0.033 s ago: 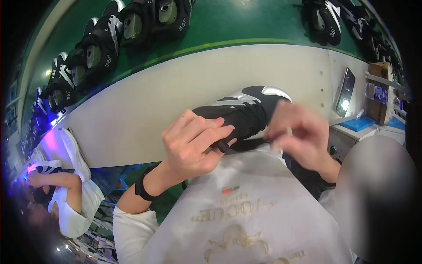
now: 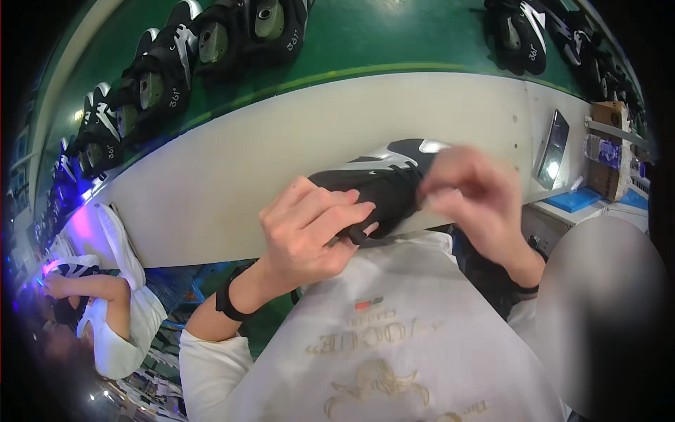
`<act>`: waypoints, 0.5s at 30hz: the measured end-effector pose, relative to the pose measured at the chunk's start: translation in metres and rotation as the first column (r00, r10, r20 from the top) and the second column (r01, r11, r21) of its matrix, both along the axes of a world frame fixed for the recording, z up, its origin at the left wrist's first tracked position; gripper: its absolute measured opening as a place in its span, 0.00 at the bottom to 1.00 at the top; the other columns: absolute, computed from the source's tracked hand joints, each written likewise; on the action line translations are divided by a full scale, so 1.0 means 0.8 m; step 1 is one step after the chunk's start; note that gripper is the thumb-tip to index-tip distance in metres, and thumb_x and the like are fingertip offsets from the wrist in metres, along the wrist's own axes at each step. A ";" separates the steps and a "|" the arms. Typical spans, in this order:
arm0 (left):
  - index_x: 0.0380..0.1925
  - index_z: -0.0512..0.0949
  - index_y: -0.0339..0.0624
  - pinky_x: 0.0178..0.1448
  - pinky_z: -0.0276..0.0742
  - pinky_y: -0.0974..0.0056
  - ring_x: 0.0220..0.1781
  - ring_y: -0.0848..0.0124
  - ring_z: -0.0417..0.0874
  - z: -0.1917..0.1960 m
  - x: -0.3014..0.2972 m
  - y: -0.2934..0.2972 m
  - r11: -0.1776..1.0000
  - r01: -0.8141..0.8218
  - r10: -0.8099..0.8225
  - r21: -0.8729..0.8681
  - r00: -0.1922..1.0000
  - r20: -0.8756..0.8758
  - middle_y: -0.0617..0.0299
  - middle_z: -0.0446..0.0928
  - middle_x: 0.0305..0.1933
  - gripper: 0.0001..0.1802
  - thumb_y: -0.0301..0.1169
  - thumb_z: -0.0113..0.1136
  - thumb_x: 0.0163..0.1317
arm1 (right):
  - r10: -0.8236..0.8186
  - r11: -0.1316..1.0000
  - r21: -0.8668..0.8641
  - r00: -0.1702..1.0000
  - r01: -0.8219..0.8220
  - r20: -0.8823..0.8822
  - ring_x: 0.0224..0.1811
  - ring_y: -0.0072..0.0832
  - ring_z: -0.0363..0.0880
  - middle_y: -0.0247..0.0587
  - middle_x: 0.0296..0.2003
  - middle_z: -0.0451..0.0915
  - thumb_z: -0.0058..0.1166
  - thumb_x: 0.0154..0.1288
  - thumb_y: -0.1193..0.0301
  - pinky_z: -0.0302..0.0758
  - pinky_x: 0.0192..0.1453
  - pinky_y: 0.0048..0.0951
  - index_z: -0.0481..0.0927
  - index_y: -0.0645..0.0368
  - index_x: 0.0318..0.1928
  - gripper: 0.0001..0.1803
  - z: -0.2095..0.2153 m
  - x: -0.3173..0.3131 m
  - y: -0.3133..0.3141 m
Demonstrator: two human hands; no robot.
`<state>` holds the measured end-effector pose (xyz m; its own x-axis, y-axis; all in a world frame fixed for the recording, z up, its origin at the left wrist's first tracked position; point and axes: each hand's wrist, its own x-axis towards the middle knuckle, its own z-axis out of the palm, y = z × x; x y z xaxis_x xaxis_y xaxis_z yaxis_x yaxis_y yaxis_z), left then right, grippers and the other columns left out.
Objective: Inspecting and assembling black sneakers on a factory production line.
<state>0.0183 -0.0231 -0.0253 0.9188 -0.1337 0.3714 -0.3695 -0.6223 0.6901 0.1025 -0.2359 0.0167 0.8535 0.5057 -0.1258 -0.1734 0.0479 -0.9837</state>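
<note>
A black and silver sports shoe point(image 2: 394, 190) lies on its side on the pale bench, toe to the right, with black laces across its upper. My left hand point(image 2: 309, 225) is closed on the shoe's collar end, thumb and fingers pinching dark material there. Over the toe end, my right hand point(image 2: 478, 200) is bent with its fingertips drawn together, blurred by motion. Whatever those fingertips hold, if anything, cannot be made out.
Beyond the pale bench point(image 2: 211, 176), a green surface point(image 2: 380, 35) carries several similar shoes point(image 2: 165, 77). At the right are a phone point(image 2: 554, 149), a cardboard box point(image 2: 606, 172) and a blue pad point(image 2: 571, 200). Another person point(image 2: 126, 316) works at the left.
My right hand has shifted slightly up and to the left, covering more of the shoe's toe. The left hand keeps its grip in the same place.
</note>
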 end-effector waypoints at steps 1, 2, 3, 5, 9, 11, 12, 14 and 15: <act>0.30 0.84 0.45 0.31 0.72 0.67 0.30 0.66 0.76 0.000 0.002 -0.002 1.000 0.004 -0.004 0.001 1.000 -0.001 0.62 0.82 0.32 0.20 0.23 0.78 0.31 | 0.019 0.991 -0.130 0.997 -0.029 -0.075 0.29 0.21 0.74 0.37 0.26 0.79 0.64 0.57 0.77 0.71 0.33 0.28 0.80 0.65 0.31 0.05 -0.005 0.016 0.014; 0.30 0.84 0.46 0.31 0.72 0.67 0.30 0.66 0.76 0.000 0.005 -0.003 0.999 0.044 -0.044 0.000 0.999 -0.007 0.62 0.82 0.32 0.19 0.23 0.78 0.32 | 0.029 0.964 -0.256 0.988 -0.067 -0.150 0.28 0.19 0.73 0.36 0.24 0.78 0.62 0.58 0.77 0.71 0.32 0.27 0.79 0.65 0.30 0.05 -0.010 0.035 0.028; 0.30 0.84 0.46 0.31 0.72 0.67 0.30 0.66 0.76 0.002 0.004 -0.004 0.997 0.079 -0.079 0.007 0.997 -0.019 0.63 0.82 0.32 0.18 0.24 0.78 0.33 | 0.120 0.947 -0.287 0.987 -0.147 -0.109 0.28 0.20 0.72 0.35 0.23 0.76 0.63 0.58 0.75 0.70 0.33 0.27 0.78 0.64 0.29 0.07 -0.030 0.041 0.046; 0.30 0.83 0.46 0.31 0.72 0.66 0.30 0.66 0.75 -0.002 0.006 -0.006 0.996 0.091 -0.091 0.010 0.996 -0.008 0.62 0.81 0.32 0.18 0.25 0.78 0.34 | 0.198 0.923 -0.323 0.978 -0.208 -0.067 0.28 0.21 0.71 0.34 0.23 0.75 0.63 0.58 0.74 0.69 0.33 0.27 0.77 0.64 0.28 0.08 -0.055 0.044 0.065; 0.30 0.82 0.46 0.31 0.71 0.64 0.31 0.63 0.74 -0.001 0.007 -0.008 0.995 0.099 -0.099 -0.005 0.995 0.010 0.62 0.80 0.35 0.15 0.25 0.75 0.38 | 0.408 0.798 -0.417 0.899 -0.435 -0.159 0.27 0.25 0.68 0.38 0.21 0.72 0.62 0.58 0.73 0.68 0.33 0.32 0.72 0.63 0.27 0.12 -0.067 0.044 0.077; 0.30 0.81 0.46 0.31 0.71 0.63 0.32 0.63 0.74 0.003 0.012 -0.007 0.993 0.116 -0.116 0.002 0.993 -0.010 0.62 0.79 0.36 0.15 0.25 0.73 0.40 | 0.448 0.778 -0.407 0.877 -0.478 -0.173 0.27 0.33 0.68 0.42 0.22 0.71 0.61 0.56 0.74 0.67 0.33 0.36 0.68 0.64 0.25 0.14 -0.066 0.050 0.086; 0.31 0.81 0.46 0.31 0.71 0.63 0.32 0.62 0.74 0.008 0.012 -0.009 0.992 0.125 -0.125 0.009 0.991 -0.040 0.61 0.79 0.37 0.14 0.25 0.72 0.41 | 0.429 0.783 -0.422 0.888 -0.457 -0.165 0.27 0.33 0.68 0.42 0.22 0.71 0.61 0.56 0.74 0.67 0.33 0.36 0.68 0.64 0.25 0.14 -0.067 0.051 0.089; 0.31 0.80 0.46 0.33 0.71 0.61 0.35 0.61 0.75 0.012 0.016 -0.011 0.984 0.177 -0.176 0.015 0.983 -0.043 0.61 0.78 0.37 0.12 0.25 0.71 0.44 | 0.578 0.646 -0.471 0.788 -0.600 -0.211 0.30 0.40 0.73 0.47 0.26 0.75 0.60 0.55 0.75 0.70 0.36 0.40 0.71 0.65 0.26 0.10 -0.085 0.057 0.097; 0.30 0.80 0.46 0.35 0.71 0.60 0.35 0.60 0.75 0.012 0.016 -0.011 0.986 0.165 -0.164 0.019 0.986 -0.036 0.60 0.78 0.37 0.12 0.25 0.71 0.45 | 0.571 0.706 -0.483 0.819 -0.518 -0.045 0.32 0.44 0.74 0.50 0.27 0.76 0.59 0.55 0.76 0.71 0.38 0.42 0.73 0.66 0.27 0.08 -0.099 0.052 0.101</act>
<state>0.0314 -0.0323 -0.0154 0.8957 -0.2919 0.3353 -0.4445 -0.5696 0.6914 0.1443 -0.1553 -0.0625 0.4681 0.7917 -0.3926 0.0738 -0.4777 -0.8754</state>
